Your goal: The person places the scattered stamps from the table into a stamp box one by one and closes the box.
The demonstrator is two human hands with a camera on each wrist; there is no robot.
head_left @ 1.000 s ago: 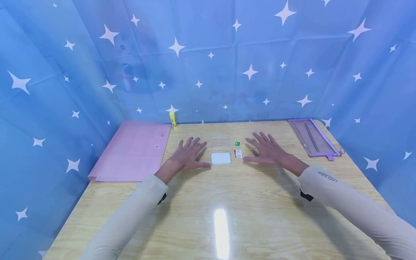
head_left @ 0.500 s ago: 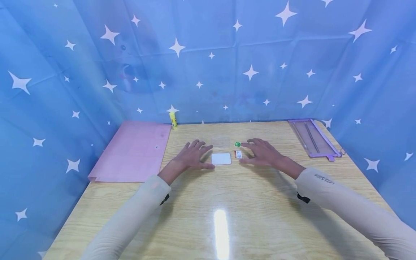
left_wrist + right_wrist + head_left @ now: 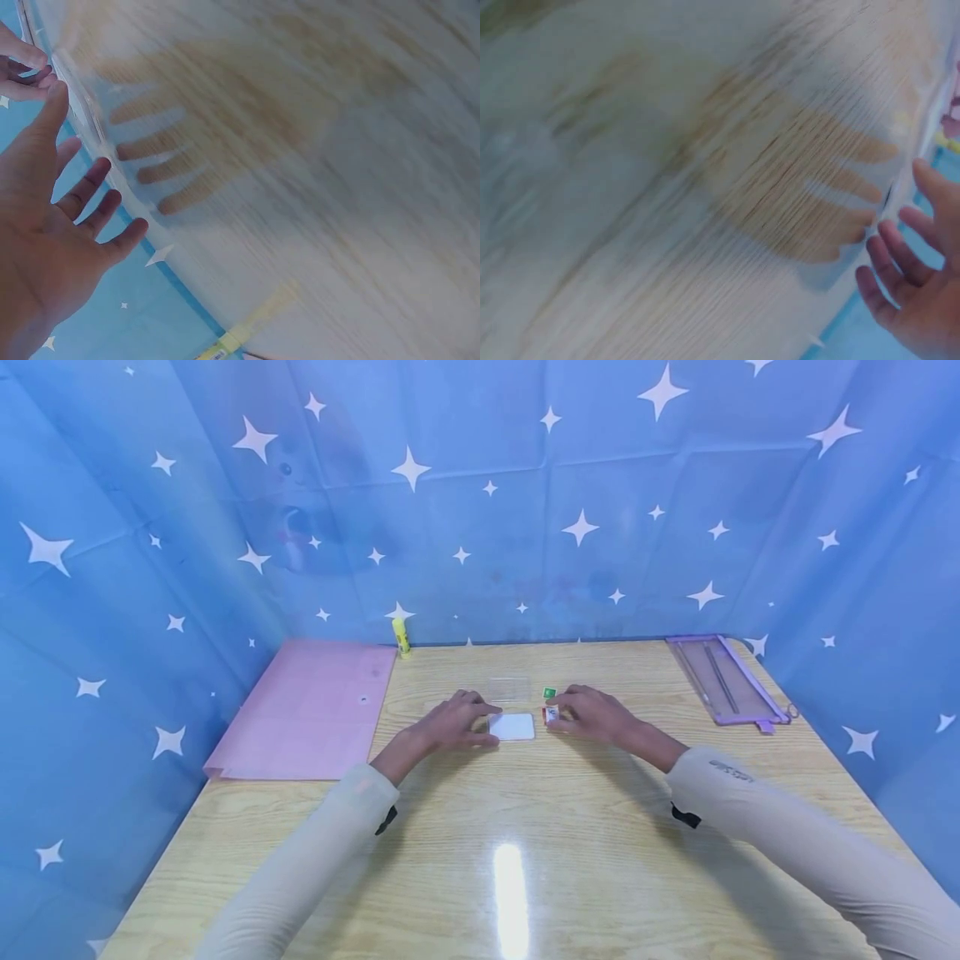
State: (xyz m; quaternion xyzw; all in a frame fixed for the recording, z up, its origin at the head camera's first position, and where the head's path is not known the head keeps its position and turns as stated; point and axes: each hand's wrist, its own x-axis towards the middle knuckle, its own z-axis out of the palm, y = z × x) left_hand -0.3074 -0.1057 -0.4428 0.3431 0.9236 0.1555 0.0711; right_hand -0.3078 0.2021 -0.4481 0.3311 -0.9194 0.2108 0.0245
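My left hand reaches to the left edge of a small white rectangular case; thumb and forefinger lie beside its near and far corners. My right hand has thumb and forefinger apart around a small white-and-red card, partly covered by the fingers; whether they touch it is hard to tell. Just beyond lies a small green square card. A clear flat lid-like rectangle rests behind the case. Both wrist views show the left hand and right hand with fingers apart.
A pink folder covers the table's left side. Behind it to the right stands a yellow glue stick. A purple zip pouch with pencil-like sticks lies at the right. The glossy wooden table ends against a blue star-printed curtain.
Both hands have moved inward and their spread fingers have drawn closer together. The left now reaches the white case's edge, the right the white-and-red card. The objects have stayed in place.
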